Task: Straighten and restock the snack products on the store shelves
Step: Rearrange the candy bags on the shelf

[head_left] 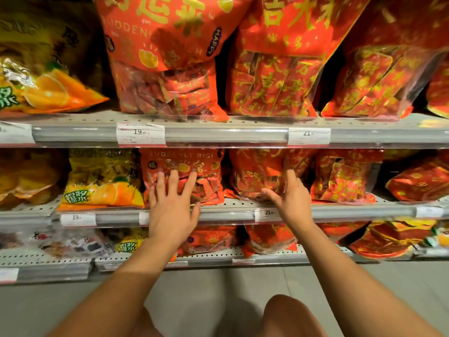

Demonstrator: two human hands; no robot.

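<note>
**Both hands working red snack bags, middle shelf**

The person is crouching at the middle shelf (pixel 364 211). The left hand (pixel 171 210) is lying flat, fingers spread and straight, pressing the front of a red bag (pixel 209 176) that is standing at the shelf's front edge. The right hand (pixel 289 193) is reaching to the next bag (pixel 252 176); thumb is out along its lower edge, fingers are passing behind the bag's right side, so whether they are actually gripping cannot be told.

Risks, as judged:
- Bags are soft and slippery-looking; pushing too hard could be tipping one backward or crumpling its contents.
- Both bags are sitting close to the lip; dragging one forward could be sending it onto the floor.
- The orange bag (pixel 102 183) is just beside the left hand and could be getting nudged askew.
</note>
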